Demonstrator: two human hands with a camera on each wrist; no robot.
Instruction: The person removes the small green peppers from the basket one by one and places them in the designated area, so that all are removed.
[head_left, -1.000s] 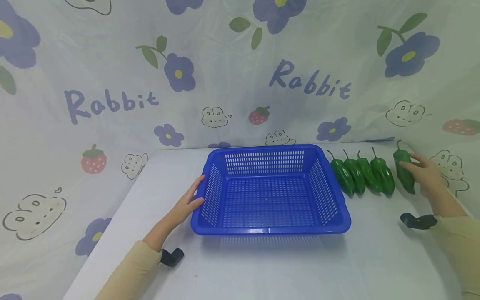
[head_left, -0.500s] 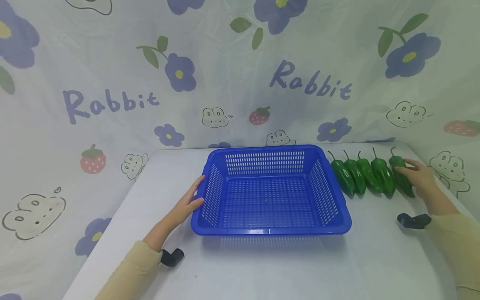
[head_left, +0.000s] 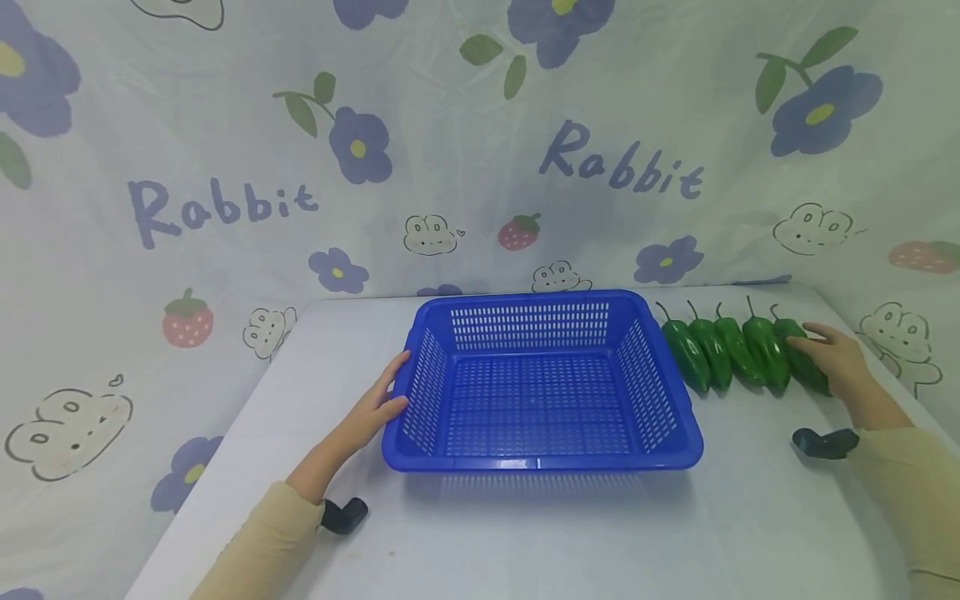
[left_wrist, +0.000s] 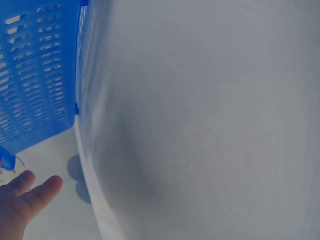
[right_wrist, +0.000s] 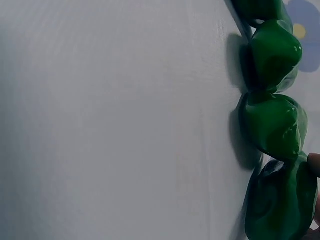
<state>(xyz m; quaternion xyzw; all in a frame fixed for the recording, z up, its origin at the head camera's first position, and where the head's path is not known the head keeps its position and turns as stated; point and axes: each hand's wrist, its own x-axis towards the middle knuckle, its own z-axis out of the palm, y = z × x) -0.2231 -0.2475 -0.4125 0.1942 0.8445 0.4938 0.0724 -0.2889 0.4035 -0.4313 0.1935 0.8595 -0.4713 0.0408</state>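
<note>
A blue plastic basket point(head_left: 540, 462) with slotted walls stands in the middle of the white table. My left hand point(head_left: 367, 414) rests against its left rim, fingers fairly straight; in the left wrist view two fingers point(left_wrist: 42, 195) show below the basket wall. To the basket's right, several glossy green peppers point(head_left: 738, 350) lie side by side, stems pointing away from me. My right hand point(head_left: 838, 358) holds the rightmost green pepper point(head_left: 802, 364) between thumb and fingers. The right wrist view shows the thumb point(right_wrist: 314, 161) at that pepper's edge; most of the hand is out of that frame.
The white table point(head_left: 525, 542) runs up to a hanging cloth point(head_left: 450, 150) printed with flowers, rabbits and strawberries. A dark wrist camera mount point(head_left: 345, 515) sits by the left sleeve, another dark mount point(head_left: 825, 443) by the right.
My right hand has moved left with the rightmost pepper, bringing it down close beside the others; its stem now tilts further left. The left hand and basket have stayed put.
</note>
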